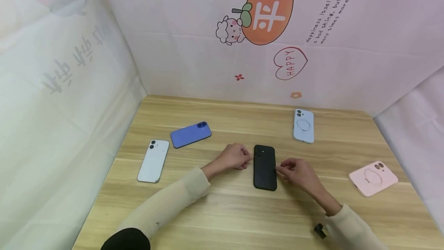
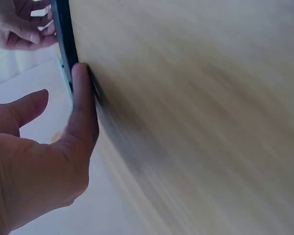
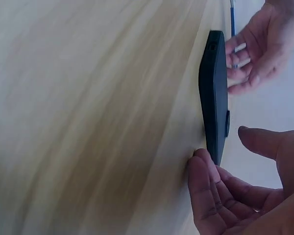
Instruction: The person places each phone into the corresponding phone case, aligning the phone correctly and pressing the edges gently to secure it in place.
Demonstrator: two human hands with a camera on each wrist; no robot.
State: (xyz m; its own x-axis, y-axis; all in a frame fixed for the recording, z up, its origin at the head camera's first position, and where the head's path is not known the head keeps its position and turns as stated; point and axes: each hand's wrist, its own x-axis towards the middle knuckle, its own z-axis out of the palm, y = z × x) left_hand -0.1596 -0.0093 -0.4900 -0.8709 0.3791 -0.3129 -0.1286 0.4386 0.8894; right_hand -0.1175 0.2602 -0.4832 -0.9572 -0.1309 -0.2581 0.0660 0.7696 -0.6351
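- i see a matte black phone (image 1: 264, 167), a rounded slab, flat on the pale wood-grain table (image 1: 225, 211).
- my left hand (image 1: 233, 156) and right hand (image 1: 299, 172) touch its long edges, fingers loosely curled, gripping nothing.
- pink printed cloth walls (image 1: 194, 49) surround it.

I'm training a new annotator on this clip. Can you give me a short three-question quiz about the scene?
1. True or false: the black phone lies flat on the wooden table.
2. Which lies nearest the white phone: A the blue phone, B the pink case, C the pale blue case?
3. The left hand and right hand flank which item?

Key: 1 true; 2 A; 3 the black phone.
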